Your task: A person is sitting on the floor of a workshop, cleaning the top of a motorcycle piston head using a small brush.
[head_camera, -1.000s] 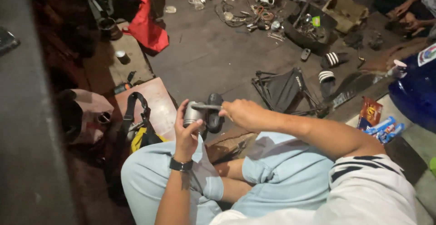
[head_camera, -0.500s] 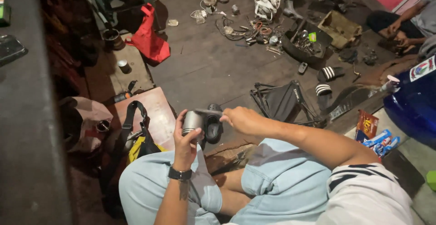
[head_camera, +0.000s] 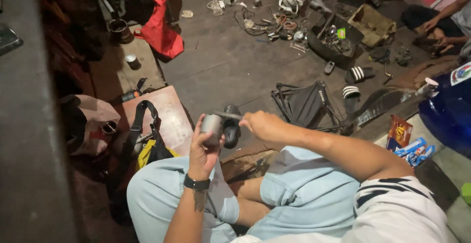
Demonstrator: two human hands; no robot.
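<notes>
We see a dull grey metal cylinder (head_camera: 212, 124) in the left hand (head_camera: 203, 147), a black watch (head_camera: 196, 183) on its wrist, pale blue shorts (head_camera: 294, 194), a white shirt with black stripes (head_camera: 392, 208), a bright red bag (head_camera: 159, 29), black-and-white striped sandals (head_camera: 354, 83) on the dark grey floor (head_camera: 221, 71).
</notes>
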